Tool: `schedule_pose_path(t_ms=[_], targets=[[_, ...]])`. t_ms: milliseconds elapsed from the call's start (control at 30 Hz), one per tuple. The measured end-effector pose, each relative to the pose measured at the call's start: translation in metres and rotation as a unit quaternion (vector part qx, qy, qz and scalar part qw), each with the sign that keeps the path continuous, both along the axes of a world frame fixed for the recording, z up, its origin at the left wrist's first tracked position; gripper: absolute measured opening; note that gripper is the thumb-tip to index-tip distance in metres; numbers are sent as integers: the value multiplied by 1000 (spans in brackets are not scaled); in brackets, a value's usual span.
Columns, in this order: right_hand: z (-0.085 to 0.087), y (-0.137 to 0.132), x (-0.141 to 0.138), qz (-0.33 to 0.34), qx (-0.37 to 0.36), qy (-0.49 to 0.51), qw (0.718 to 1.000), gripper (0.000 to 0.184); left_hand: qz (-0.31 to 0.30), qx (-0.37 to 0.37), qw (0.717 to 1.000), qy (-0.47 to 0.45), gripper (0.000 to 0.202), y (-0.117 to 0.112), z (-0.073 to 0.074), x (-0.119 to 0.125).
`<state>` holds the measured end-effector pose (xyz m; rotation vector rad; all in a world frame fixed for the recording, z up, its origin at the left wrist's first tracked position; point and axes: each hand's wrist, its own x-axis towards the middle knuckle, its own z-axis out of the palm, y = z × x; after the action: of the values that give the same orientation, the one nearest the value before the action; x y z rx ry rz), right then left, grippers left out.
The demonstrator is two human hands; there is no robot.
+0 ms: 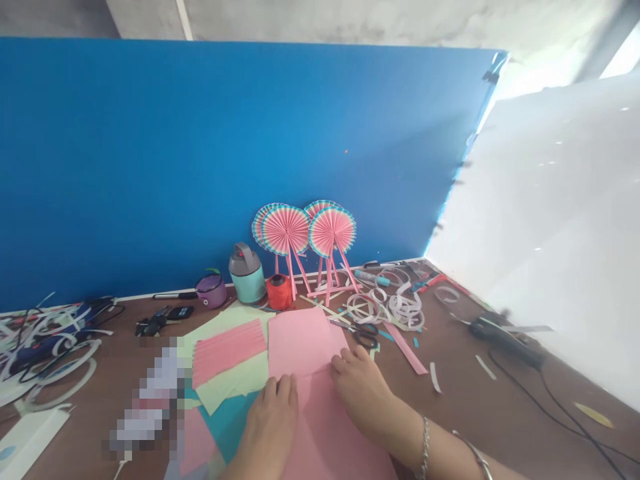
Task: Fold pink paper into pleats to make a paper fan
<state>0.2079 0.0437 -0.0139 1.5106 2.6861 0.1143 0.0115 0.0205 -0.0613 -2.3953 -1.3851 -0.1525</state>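
Note:
A large pink sheet of paper (325, 427) lies in front of me, with a crease or edge running across it between my hands. My left hand (275, 413) grips it at the left side, fingers curled and thumb hidden. On the other side, my right hand (361, 390) pinches the paper with bent fingers. Beyond them lies a flat pink piece of paper (300, 340). To the left, a pleated pink paper strip (230, 350) rests on pale green sheets (213, 393), with teal paper (230, 420) underneath. Black scissors (367, 331) sit just past my right hand.
Several pink pleated paper fans (286, 230) on paper legs lean near the blue partition (200, 160). A teal flask (247, 277), red container (279, 292) and purple pot (211, 291) stand at the back. Curled white strips (405, 307) and a black corded tool (505, 337) lie right.

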Motion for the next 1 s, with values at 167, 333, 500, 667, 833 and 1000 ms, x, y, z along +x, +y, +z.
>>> schedule_pose_path(t_ms=[167, 333, 500, 667, 833, 1000], targets=[[-9, 3, 0, -12, 29, 36, 999, 11, 35, -30, 999, -15, 46, -4, 10, -2], [-12, 12, 7, 21, 70, 58, 996, 11, 94, -131, 987, -20, 40, 5, 33, -5], [-14, 22, 18, 63, 103, 101, 988, 13, 72, -73, 976, -193, 34, 14, 43, -23], [-10, 23, 18, 55, 115, 268, 955, 22, -43, -167, 897, -406, 26, 11, 36, -23], [-2, 8, 7, 131, 149, 318, 927, 24, 55, -348, 766, -537, 42, 5, 39, -4], [-1, 2, -1, 227, 162, 271, 921, 28, 35, -167, 902, -397, 41, 8, 36, -12]])
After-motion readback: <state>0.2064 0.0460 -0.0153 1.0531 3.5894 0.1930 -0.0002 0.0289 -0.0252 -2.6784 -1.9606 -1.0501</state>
